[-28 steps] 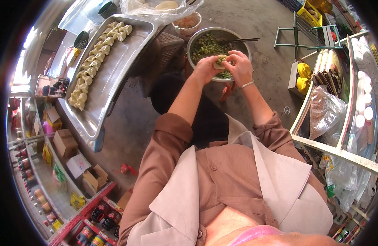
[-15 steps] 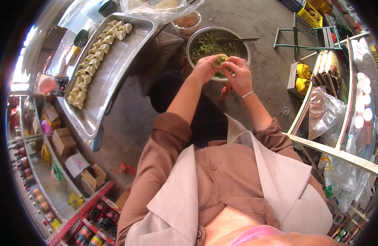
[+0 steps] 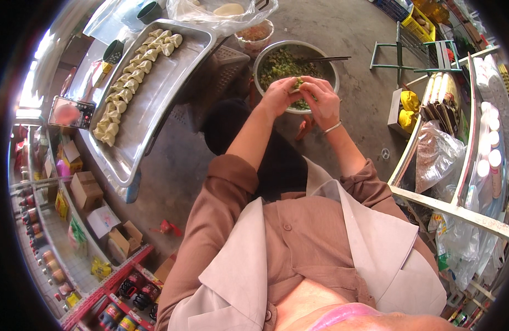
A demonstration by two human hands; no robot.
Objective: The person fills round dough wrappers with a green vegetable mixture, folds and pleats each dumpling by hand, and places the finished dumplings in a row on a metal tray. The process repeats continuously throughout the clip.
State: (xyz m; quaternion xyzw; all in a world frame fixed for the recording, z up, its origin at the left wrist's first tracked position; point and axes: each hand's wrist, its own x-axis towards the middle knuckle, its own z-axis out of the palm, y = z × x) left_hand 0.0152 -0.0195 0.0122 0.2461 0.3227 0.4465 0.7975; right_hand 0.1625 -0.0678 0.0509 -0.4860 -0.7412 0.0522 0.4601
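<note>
Between the fingers of both hands is a dumpling (image 3: pixel 298 84), its wrapper partly hidden and some green filling showing. My left hand (image 3: pixel 280 96) grips it from the left, fingers curled in. My right hand (image 3: pixel 321 102), with a bracelet at the wrist, pinches its edge from the other side. Just beyond and below the hands stands a metal bowl (image 3: pixel 336 83) of chopped green filling (image 3: pixel 287 65), with a pair of dark chopsticks (image 3: pixel 330 58) resting across its rim. To the left, a metal tray (image 3: pixel 155 99) holds a long row of folded dumplings (image 3: pixel 124 91).
Behind the bowl is a tub of reddish food (image 3: pixel 255 34), beside a plastic bag with dough (image 3: pixel 228 9). A phone (image 3: pixel 71 112) stands at the tray's left edge. Stocked shelves (image 3: pixel 94 276) line the left; a white-framed rack (image 3: pixel 453 207) and folding stool (image 3: pixel 414 55) are on the right.
The fingers of both hands have drawn closer together over the dumpling, and less of its wrapper and filling shows. The whole view has shifted slightly.
</note>
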